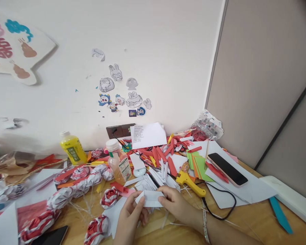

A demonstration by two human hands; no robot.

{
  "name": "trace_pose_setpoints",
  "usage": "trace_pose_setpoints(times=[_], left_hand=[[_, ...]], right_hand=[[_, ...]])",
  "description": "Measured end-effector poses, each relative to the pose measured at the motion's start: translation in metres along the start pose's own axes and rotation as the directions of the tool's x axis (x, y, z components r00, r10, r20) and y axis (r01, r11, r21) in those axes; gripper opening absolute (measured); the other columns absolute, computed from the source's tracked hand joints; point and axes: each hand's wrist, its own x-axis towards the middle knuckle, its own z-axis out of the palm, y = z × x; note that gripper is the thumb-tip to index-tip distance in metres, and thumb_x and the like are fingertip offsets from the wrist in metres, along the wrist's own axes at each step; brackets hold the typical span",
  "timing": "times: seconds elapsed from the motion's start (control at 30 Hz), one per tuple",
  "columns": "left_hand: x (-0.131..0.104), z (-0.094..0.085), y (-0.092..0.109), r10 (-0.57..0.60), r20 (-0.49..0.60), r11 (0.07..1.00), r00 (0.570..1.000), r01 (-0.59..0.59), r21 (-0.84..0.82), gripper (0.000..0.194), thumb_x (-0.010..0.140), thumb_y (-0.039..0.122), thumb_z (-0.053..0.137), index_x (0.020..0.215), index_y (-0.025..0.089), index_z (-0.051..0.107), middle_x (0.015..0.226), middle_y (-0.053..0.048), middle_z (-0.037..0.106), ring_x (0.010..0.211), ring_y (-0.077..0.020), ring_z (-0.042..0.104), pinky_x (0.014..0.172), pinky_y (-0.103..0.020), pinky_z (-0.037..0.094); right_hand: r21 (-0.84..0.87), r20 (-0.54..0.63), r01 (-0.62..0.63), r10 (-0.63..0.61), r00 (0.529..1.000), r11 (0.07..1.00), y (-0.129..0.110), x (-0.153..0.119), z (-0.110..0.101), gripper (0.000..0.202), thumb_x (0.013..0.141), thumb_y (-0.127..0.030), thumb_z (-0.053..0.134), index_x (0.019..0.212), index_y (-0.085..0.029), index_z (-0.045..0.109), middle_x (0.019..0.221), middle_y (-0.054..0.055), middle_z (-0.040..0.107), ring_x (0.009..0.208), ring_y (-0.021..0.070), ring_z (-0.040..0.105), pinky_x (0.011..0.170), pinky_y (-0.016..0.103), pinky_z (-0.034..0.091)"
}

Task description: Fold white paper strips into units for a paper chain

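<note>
Between my two hands is a small folded piece of white paper (pixel 151 198), raised over the wooden table. My left hand (pixel 132 211) pinches its left end, thumb on the near face. At the right end, the thumb and fingers of my right hand (pixel 171 200) are closed on the same paper. Just behind it lie several folded white paper strips (pixel 148 182). To the left of my left hand are red-and-white paper rosettes (pixel 109 198). A yellow hot glue gun (pixel 190 183) with a black cord lies beyond my right hand.
A yellow bottle (pixel 73 149) and a clear plastic bottle (pixel 119 163) stand at the back left. Red paper pieces (pixel 172 165) are heaped along the wall. On the right lie a phone (pixel 228 169), green paper (pixel 199 166) and a teal blade-shaped piece (pixel 280 214).
</note>
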Motion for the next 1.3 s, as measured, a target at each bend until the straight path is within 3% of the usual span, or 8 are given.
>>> trace_pose_setpoints(times=[0.13,0.3,0.6,0.73,0.93,1.07,1.2,1.3], left_hand=[[0.004,-0.003,-0.002,0.020,0.012,1.000,1.000,-0.020,0.015,0.035,0.061,0.043,0.068,0.078,0.016,0.054,0.040,0.005,0.059,0.027,-0.0074,0.045,0.031,-0.016,0.032],[-0.004,0.002,0.008,-0.002,-0.004,0.998,1.000,0.001,-0.063,0.036,0.065,0.034,0.067,0.093,0.017,0.053,0.048,0.004,0.063,0.033,-0.0083,0.049,0.034,-0.017,0.034],[-0.006,0.002,0.011,-0.063,-0.007,0.981,0.998,0.060,-0.185,0.026,0.061,0.030,0.071,0.079,0.015,0.060,0.049,0.000,0.066,0.033,-0.0061,0.046,0.035,-0.016,0.031],[-0.006,0.002,0.013,-0.086,0.044,0.978,0.995,0.092,-0.185,0.025,0.063,0.036,0.068,0.075,0.016,0.059,0.049,-0.001,0.065,0.035,-0.0087,0.049,0.036,-0.018,0.033],[-0.007,0.006,0.012,-0.071,0.012,0.997,0.997,0.071,-0.034,0.022,0.066,0.038,0.064,0.072,0.018,0.056,0.045,0.004,0.062,0.035,-0.0092,0.049,0.036,-0.018,0.033],[-0.006,0.004,0.009,-0.037,0.058,0.997,0.998,0.033,0.075,0.028,0.066,0.040,0.063,0.080,0.017,0.057,0.037,0.006,0.057,0.035,-0.0110,0.049,0.039,-0.020,0.036],[-0.007,0.004,0.009,-0.002,0.100,0.987,0.995,-0.015,0.162,0.027,0.067,0.041,0.062,0.078,0.016,0.058,0.040,0.004,0.060,0.036,-0.0125,0.051,0.040,-0.021,0.038],[-0.008,0.005,0.011,0.007,0.103,0.986,0.995,-0.024,0.164,0.026,0.068,0.040,0.062,0.078,0.016,0.058,0.040,0.003,0.060,0.038,-0.0133,0.053,0.040,-0.021,0.039]], right_hand=[[0.158,0.002,-0.010,0.010,1.000,0.987,0.002,0.001,-0.001,0.018,0.079,-0.032,0.051,0.088,-0.016,0.052,0.062,-0.004,0.047,0.052,0.0092,0.043,0.049,0.020,0.034],[0.245,-0.020,-0.032,0.038,0.999,0.969,0.002,0.002,-0.002,0.030,0.074,-0.043,0.056,0.087,-0.017,0.052,0.066,-0.002,0.051,0.052,0.0098,0.046,0.051,0.022,0.037],[0.258,-0.080,-0.033,0.056,0.995,0.965,0.001,0.001,-0.003,0.021,0.075,-0.032,0.056,0.088,-0.016,0.061,0.064,-0.001,0.055,0.052,0.0106,0.051,0.050,0.021,0.039],[0.159,-0.084,0.017,-0.004,0.996,0.987,-0.001,-0.002,-0.004,0.015,0.078,-0.025,0.052,0.084,-0.017,0.063,0.067,0.000,0.056,0.054,0.0106,0.053,0.050,0.021,0.040],[-0.095,-0.043,0.132,-0.137,0.990,0.987,-0.005,-0.004,-0.005,0.016,0.079,-0.020,0.047,0.085,-0.017,0.062,0.068,0.000,0.057,0.060,0.0125,0.054,0.055,0.022,0.041],[-0.065,-0.016,0.111,-0.112,0.994,0.992,-0.004,-0.005,-0.007,0.021,0.080,-0.030,0.050,0.095,-0.016,0.055,0.070,0.000,0.057,0.063,0.0140,0.056,0.058,0.023,0.042],[-0.172,-0.053,0.093,-0.104,0.993,0.981,-0.005,-0.004,-0.007,0.018,0.078,-0.032,0.054,0.082,-0.016,0.061,0.071,0.001,0.059,0.065,0.0142,0.054,0.058,0.022,0.040],[-0.093,-0.029,0.044,-0.047,0.998,0.995,-0.004,-0.002,-0.008,0.020,0.079,-0.034,0.053,0.080,-0.015,0.061,0.063,0.000,0.058,0.058,0.0130,0.054,0.054,0.022,0.040]])
